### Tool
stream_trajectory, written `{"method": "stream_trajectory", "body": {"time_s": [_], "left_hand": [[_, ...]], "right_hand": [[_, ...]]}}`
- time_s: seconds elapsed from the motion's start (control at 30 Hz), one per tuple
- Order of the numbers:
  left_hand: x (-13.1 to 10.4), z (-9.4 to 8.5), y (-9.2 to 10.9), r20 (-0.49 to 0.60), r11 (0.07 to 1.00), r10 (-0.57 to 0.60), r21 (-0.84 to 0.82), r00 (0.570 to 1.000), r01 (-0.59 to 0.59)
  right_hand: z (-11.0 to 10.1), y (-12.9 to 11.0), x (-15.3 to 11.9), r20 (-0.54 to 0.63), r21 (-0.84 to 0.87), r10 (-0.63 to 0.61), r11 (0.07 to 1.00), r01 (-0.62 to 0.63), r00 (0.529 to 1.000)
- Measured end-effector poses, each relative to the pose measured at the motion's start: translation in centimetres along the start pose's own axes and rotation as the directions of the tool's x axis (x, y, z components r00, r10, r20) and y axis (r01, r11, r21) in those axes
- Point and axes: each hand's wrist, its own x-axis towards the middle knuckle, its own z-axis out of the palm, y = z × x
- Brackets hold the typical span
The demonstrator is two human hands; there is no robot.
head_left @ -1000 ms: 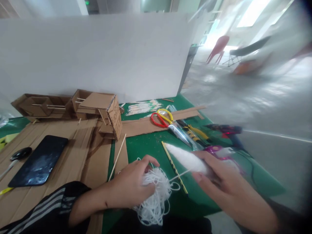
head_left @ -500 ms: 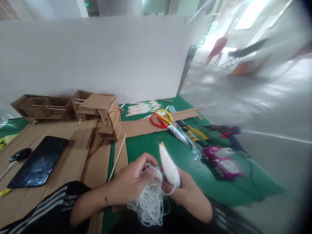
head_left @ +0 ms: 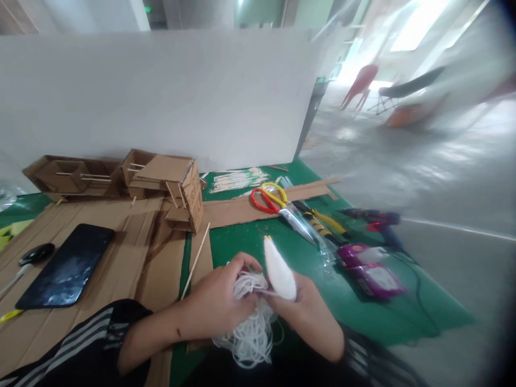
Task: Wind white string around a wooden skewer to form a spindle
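In my left hand (head_left: 226,293) is a loose tangle of white string (head_left: 252,336), its strands spilling out below the fingers. My right hand (head_left: 304,309) grips a spindle wound with white string (head_left: 279,271), thick at the base and narrowing to a yellowish tip. A strand runs from the tangle across to the base of the wound spindle. Both hands are close together over the near edge of the green table (head_left: 242,244). The fingers of my right hand are partly hidden behind the spindle.
Red-and-yellow-handled scissors (head_left: 286,212) lie ahead on a cardboard strip (head_left: 226,213). Right of them are yellow-handled pliers (head_left: 328,221), a purple packet (head_left: 371,271) and a power drill (head_left: 377,220). Leftward are a cardboard structure (head_left: 161,180), a thin stick (head_left: 196,260) and a phone (head_left: 66,266).
My left thumb has moved down over the tangle. The strand between the hands, looped slack before, now runs straighter to the spindle's base. The spindle has shifted slightly.
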Motion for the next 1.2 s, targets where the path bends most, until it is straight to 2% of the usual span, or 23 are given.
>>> {"method": "stream_trajectory", "body": {"time_s": [0.07, 0.17, 0.27, 0.47, 0.7, 0.87, 1.0, 1.1, 1.2], "left_hand": [[0.3, -0.4, 0.2, 0.049, 0.984, -0.054, -0.167, 0.997, 0.062], [0.7, -1.0, 0.3, 0.099, 0.879, -0.135, -0.448, 0.986, 0.165], [1.0, -1.3, 0.2, 0.083, 0.796, -0.146, -0.582, 0.986, 0.167], [1.4, -1.3, 0.2, 0.001, 0.872, -0.146, -0.472, 0.989, 0.130], [1.6, -1.3, -0.7, 0.026, 0.938, -0.143, -0.314, 0.989, 0.144], [1.4, -1.3, -1.0, 0.021, 0.971, -0.160, -0.176, 0.987, 0.161], [1.3, -1.3, -0.5, -0.006, 0.937, -0.176, -0.308, 0.984, 0.166], [1.2, -1.3, -0.1, 0.031, 0.854, -0.170, -0.494, 0.985, 0.162], [1.0, -1.4, 0.1, 0.043, 0.791, -0.163, -0.592, 0.986, 0.157]], "right_hand": [[-0.2, 0.0, 0.0, -0.037, -0.053, 0.046, 0.997, -0.048, 0.998], [-0.6, 0.3, 0.1, -0.068, -0.106, 0.078, 0.991, -0.085, 0.995], [-1.0, 0.9, 0.3, -0.065, -0.129, 0.087, 0.987, -0.095, 0.994], [-1.4, 1.4, 0.7, -0.066, -0.065, 0.156, 0.985, -0.160, 0.986], [-1.5, 1.7, 1.1, -0.018, 0.221, 0.291, 0.934, -0.280, 0.957], [-1.6, 1.8, 1.0, -0.025, 0.204, 0.266, 0.945, -0.255, 0.964], [-1.9, 1.6, 0.8, -0.040, 0.073, 0.205, 0.977, -0.202, 0.978], [-2.7, 1.1, 0.1, -0.041, -0.040, 0.128, 0.991, -0.129, 0.991], [-3.9, 0.5, -1.4, -0.061, -0.112, 0.071, 0.991, -0.077, 0.996]]}}
